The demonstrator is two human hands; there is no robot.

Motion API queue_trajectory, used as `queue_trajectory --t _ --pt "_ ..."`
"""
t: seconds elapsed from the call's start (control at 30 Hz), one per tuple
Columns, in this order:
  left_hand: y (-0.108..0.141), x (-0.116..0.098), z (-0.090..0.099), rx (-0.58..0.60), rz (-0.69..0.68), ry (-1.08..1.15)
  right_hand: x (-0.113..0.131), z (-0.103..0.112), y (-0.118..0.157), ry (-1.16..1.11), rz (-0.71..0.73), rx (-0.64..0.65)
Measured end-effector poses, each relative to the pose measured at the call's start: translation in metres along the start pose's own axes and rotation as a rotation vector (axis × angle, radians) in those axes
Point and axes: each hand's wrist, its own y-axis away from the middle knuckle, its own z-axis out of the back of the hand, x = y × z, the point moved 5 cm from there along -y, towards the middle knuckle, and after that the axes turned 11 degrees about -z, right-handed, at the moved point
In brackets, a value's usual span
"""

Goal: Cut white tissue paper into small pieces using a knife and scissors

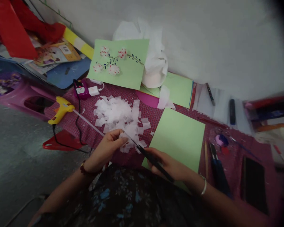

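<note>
My left hand (pixel 112 142) is closed in a pinch on a small piece of white tissue paper (pixel 123 136). In my right hand (pixel 165 162) is a slim black-handled tool (pixel 153 159) with a thin metal tip; its exact kind is unclear. The tip reaches to the paper at my left fingertips. Just beyond both hands lies a loose pile of cut white tissue squares (pixel 115 110). A blank light green sheet (pixel 180 135) lies beside the pile, partly under my right hand.
A green card (pixel 123 75) with white-and-red paper blossoms leans at the back before a tissue roll (pixel 156 69). A yellow glue gun (pixel 61 110), its cord trailing, sits left near a purple plug block (pixel 81 90). Dark-handled tools (pixel 219 170) and a black phone-like slab (pixel 254 183) lie right.
</note>
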Motion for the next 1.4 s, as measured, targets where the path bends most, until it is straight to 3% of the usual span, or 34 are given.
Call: queue_trajectory --t 0.5,0.73,0.83,1.17,1.4 --pt "-0.002 0.002 0.0 0.071 0.0 0.066 -0.02 0.004 0.0 -0.126 -0.056 -0.055" --pt "0.004 -0.004 0.015 -0.153 0.002 0.102 -0.016 0.007 0.013 -0.05 -0.045 0.076" --pt "0.004 -0.009 0.015 -0.187 -0.039 0.086 -0.02 0.009 0.018 -0.008 -0.059 0.057" --pt "0.004 0.005 0.001 -0.028 0.064 0.026 -0.008 0.008 0.008 0.106 -0.059 0.042" --pt "0.002 0.008 0.002 -0.006 0.09 -0.042 -0.012 0.009 0.005 0.09 -0.053 0.021"
